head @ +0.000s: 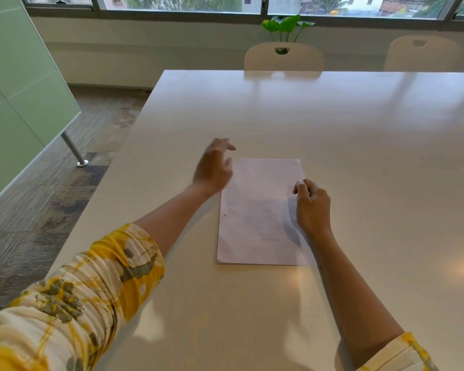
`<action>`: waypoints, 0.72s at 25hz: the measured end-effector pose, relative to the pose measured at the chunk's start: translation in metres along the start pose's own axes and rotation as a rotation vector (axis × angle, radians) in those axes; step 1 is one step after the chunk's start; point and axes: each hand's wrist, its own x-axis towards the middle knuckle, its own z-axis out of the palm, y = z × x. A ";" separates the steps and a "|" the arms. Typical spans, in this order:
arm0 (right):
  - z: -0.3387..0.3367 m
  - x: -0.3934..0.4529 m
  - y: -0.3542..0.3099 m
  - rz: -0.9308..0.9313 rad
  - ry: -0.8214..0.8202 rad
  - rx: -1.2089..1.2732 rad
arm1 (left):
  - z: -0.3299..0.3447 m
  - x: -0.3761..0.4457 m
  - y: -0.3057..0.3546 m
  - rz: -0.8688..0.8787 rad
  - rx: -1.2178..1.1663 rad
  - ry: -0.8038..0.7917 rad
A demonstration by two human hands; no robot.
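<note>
Paper [260, 210] is what both hands are working at: a thin stack lying flat on the table [359, 129], its long side running away from the person, with a punched hole near its left edge. The right hand [312, 204] sits at the stack's right edge, a little short of the far corner. Its fingers are curled in, and the thumb and forefinger meet right at the margin. They seem to pinch the edge of the top sheet, though the hand's own shadow makes that hard to confirm. That grip would suit lifting or peeling one sheet off the rest. The left hand [213, 167] is blurred. It hangs over the far left corner of the paper with fingers loosely spread and holding nothing, and whether it touches the sheet cannot be told. Placed there, it is probably meant to steady the stack or square it up while the other hand works the edge. So the paper lies between the two hands, straight ahead of the person and near the table's left side. A yellow patterned sleeve [91, 277] covers the left upper arm. Across the table stand two pale chairs [284, 58], with a green plant [287, 26] behind one of them by the window.
</note>
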 end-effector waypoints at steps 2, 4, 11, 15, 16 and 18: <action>0.000 0.001 0.001 0.007 0.000 -0.002 | 0.026 -0.029 0.023 0.104 -0.082 -0.156; 0.000 0.001 0.002 0.020 -0.003 0.006 | 0.053 -0.054 0.042 0.176 -0.063 -0.310; 0.001 -0.001 0.000 0.008 -0.003 -0.018 | 0.068 -0.061 0.031 0.177 0.381 -0.555; 0.000 -0.002 -0.001 -0.001 0.001 -0.034 | 0.051 -0.053 0.009 0.120 0.467 -0.561; 0.000 -0.002 -0.001 -0.005 -0.006 -0.031 | 0.044 -0.052 0.003 0.111 0.480 -0.563; 0.000 -0.003 -0.001 -0.008 -0.014 -0.033 | 0.030 -0.047 -0.009 0.093 0.497 -0.576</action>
